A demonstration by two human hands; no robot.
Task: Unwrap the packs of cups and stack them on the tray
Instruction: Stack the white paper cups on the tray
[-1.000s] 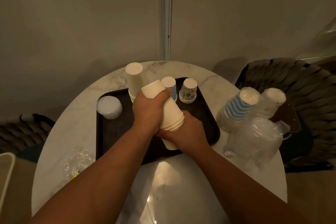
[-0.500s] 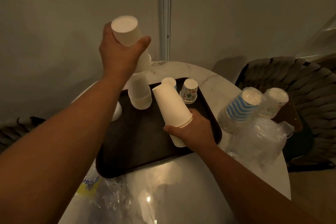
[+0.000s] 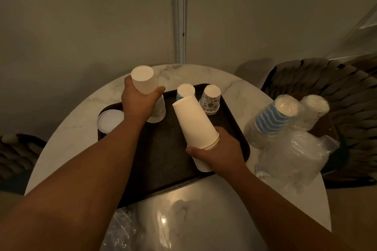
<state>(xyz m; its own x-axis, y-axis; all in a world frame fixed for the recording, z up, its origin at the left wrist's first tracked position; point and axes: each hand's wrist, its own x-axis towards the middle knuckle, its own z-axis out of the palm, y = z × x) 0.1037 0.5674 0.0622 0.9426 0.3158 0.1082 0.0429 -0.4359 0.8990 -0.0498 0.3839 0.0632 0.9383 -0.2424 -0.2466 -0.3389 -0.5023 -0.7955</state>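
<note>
Counter (image 3: 234, 79): round marble top; I see it carrying the tray, with wrapped packs at the right.
Tray (image 3: 163, 149): dark, mid-counter; it bears three cup stacks along its far side and a white lid (image 3: 110, 121) at its left end.
Wrapped packs (image 3: 273, 120): a blue-striped pack and a plain pack (image 3: 312, 108) stand right of the tray, not yet unwrapped, beside loose clear wrapping (image 3: 295, 159).
Right hand (image 3: 218, 151): its grip is curled round the rim end of a tilted stack of white cups (image 3: 193, 124) over the near right of the tray.
Left hand (image 3: 140, 102): wrapped round a white stack (image 3: 146, 89) at the far left of the tray, base up.
Small stacks: a blue-patterned stack (image 3: 184, 90) and a printed stack (image 3: 211, 99) at the far edge.
Risk: I judge the tilted stack could slide apart or knock the two small stacks just beyond it if swung carelessly; the tall left stack may topple if released off-centre.
Hidden: I cannot tell whether the left stack rests fully on the tray; crumpled plastic (image 3: 122, 228) at the near edge is dim.
</note>
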